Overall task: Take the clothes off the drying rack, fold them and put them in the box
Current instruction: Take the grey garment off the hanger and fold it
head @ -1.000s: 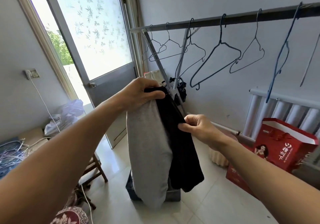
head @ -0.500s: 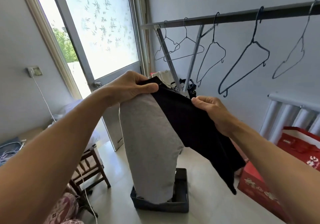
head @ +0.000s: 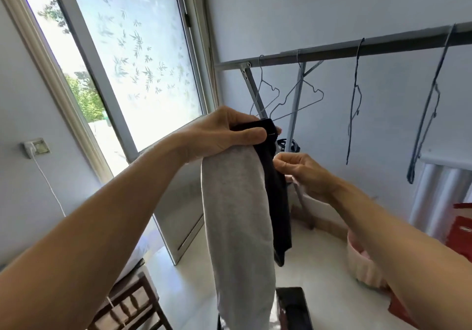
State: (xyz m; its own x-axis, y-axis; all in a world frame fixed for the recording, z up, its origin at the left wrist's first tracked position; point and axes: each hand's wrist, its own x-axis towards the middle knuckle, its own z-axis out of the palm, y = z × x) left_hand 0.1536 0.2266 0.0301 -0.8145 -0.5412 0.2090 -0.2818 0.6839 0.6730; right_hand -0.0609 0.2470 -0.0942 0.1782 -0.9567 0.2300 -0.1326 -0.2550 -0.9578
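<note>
My left hand [head: 227, 132] grips the top of a grey and black garment at chest height. The grey part [head: 237, 227] hangs long toward the floor, and the black part [head: 279, 201] hangs narrow behind it. My right hand [head: 298, 173] is beside the black part's edge, thumb and fingers curled at it as if pinching the fabric. The dark box [head: 293, 309] sits on the floor below the garment, partly hidden by the grey cloth. The drying rack's bar [head: 332, 52] runs across the upper right with several empty wire hangers [head: 296, 99].
A glass door [head: 132, 56] stands to the left, a wooden stool [head: 130, 304] at the lower left. A white radiator [head: 439, 196], a red bag [head: 459, 230] and a pink basket [head: 362, 260] line the right wall. A wall socket with a cable [head: 35, 147] is at far left.
The black part, spread out to the right half a second ago, now hangs straight down. My right hand has come in close under my left. The view has tilted up and left.
</note>
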